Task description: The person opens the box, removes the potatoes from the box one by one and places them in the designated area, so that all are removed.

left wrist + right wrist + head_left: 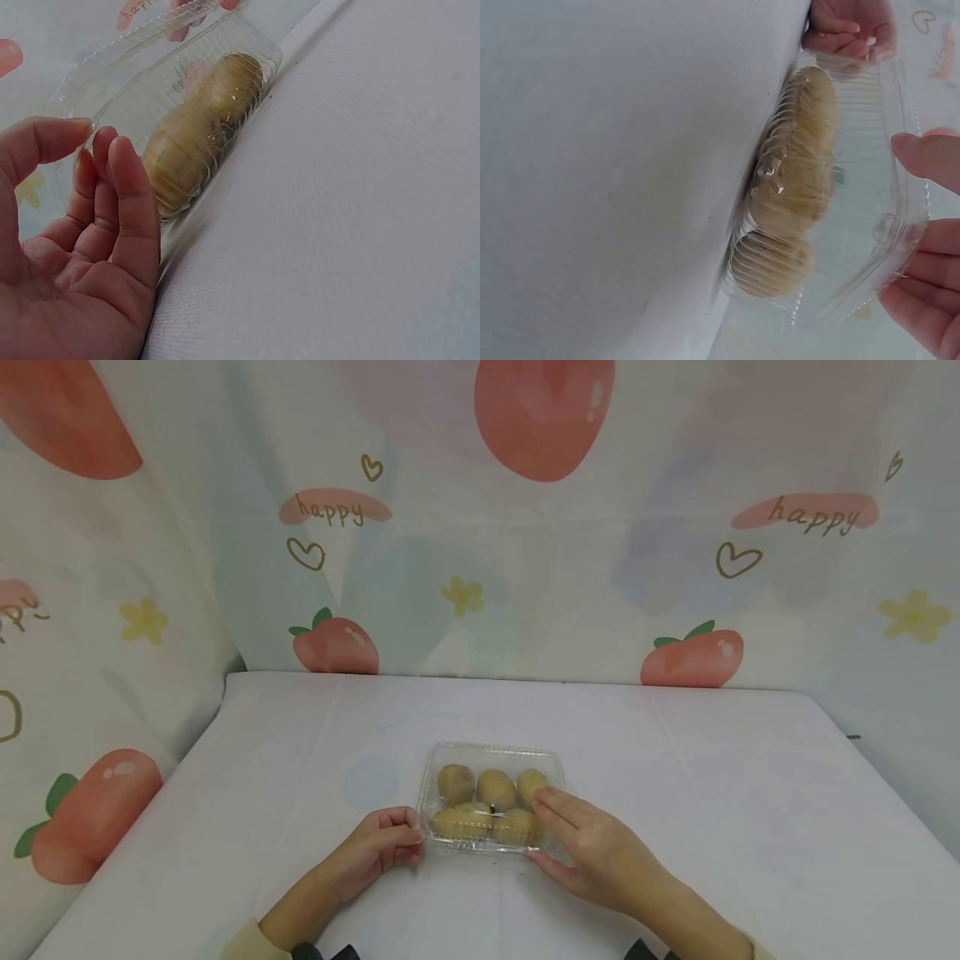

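A clear plastic clamshell box (498, 749) with several yellowish potatoes (497, 789) inside rests on the white table. At the box's front left corner is my left hand (378, 852); in the left wrist view its thumb and fingertips pinch the clear rim. My right hand (600, 852) is on the box's right side, fingers over the lid and thumb by the front edge. Seen from the right wrist, the thumb (930, 159) and fingers (930, 292) lie on either side of the rim. Whether the lid is fully pressed down I cannot tell.
A white cloth covers the table (315, 752) around the box. Behind it and to the left hangs a curtain (547, 585) printed with peaches, flowers, hearts and the word "happy".
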### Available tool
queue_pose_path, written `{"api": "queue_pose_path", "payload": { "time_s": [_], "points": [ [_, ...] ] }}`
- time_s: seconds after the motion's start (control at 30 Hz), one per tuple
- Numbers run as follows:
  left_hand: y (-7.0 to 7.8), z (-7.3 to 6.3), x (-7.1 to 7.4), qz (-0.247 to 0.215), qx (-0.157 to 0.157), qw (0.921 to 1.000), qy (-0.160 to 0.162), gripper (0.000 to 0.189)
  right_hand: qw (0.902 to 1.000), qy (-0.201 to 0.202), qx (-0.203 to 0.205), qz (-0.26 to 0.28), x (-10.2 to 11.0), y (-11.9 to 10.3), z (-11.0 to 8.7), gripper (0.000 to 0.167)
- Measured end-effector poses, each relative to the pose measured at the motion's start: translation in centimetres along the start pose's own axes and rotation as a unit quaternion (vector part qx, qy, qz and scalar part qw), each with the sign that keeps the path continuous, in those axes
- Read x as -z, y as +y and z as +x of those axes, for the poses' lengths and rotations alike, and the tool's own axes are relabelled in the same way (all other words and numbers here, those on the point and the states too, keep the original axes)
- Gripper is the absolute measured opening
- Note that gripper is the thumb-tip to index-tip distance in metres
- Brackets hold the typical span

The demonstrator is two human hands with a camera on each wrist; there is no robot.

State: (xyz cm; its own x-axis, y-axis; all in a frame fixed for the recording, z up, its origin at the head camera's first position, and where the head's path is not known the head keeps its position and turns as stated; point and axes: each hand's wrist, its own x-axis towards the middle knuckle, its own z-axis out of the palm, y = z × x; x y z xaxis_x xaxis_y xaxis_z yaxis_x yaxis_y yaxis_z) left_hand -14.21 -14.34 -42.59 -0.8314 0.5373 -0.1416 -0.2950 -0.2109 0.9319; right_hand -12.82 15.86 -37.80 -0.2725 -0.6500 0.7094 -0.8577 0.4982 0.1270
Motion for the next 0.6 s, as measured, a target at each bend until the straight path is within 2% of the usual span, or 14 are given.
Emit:
{"api": "queue_pose_path", "payload": {
  "time_s": [0.2, 0.37, 0.6],
  "points": [
    [0.02, -0.04, -0.01, 0.002, 0.001, 1.0, 0.001, 0.011, 0.9997, -0.021, -0.007, 0.006, 0.11, 0.33, -0.31, 0.051],
    [0.35, -0.02, -0.3, 0.01, 0.005, 0.9999, 0.007, 0.009, 0.9999, -0.002, 0.016, 0.001, 0.15, 0.42, -0.18, 0.047],
    [0.3, -0.04, -0.26, 0.006, 0.004, 1.0, 0.006, 0.01, 0.9998, -0.011, 0.009, 0.011, 0.08, 0.41, -0.29, 0.046]
  ]
}}
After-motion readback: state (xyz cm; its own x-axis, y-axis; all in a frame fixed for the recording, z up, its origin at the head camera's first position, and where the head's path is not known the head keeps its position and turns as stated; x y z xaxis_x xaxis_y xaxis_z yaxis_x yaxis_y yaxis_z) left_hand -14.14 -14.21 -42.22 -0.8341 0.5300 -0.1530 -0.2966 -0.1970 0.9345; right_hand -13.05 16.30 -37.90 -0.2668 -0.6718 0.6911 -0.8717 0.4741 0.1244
